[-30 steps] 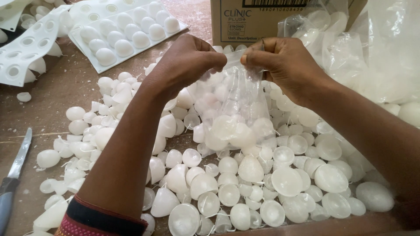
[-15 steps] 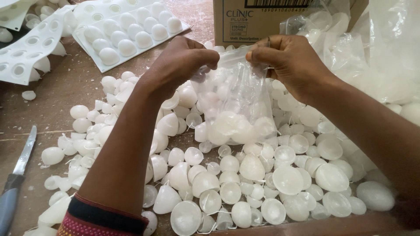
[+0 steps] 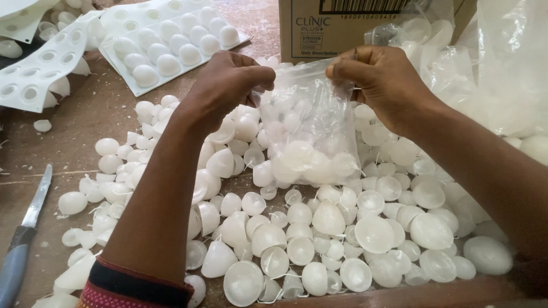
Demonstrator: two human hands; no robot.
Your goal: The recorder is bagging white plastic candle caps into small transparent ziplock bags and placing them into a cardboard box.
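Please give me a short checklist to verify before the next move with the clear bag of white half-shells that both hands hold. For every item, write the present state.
1. Both hands grip the bag's top edge: ok. The left hand and the right hand each pinch a corner of the clear bag.
2. Bag has pieces inside: ok, white shells fill its lower part.
3. Bag mouth closed: cannot tell, the fingers hide the edge.
4. Bag free of tears: cannot tell.
5. Knife away from the hands: ok, it lies at the far left of the table.
6. Loose shells under the bag: not ok, the pile crowds the space below.
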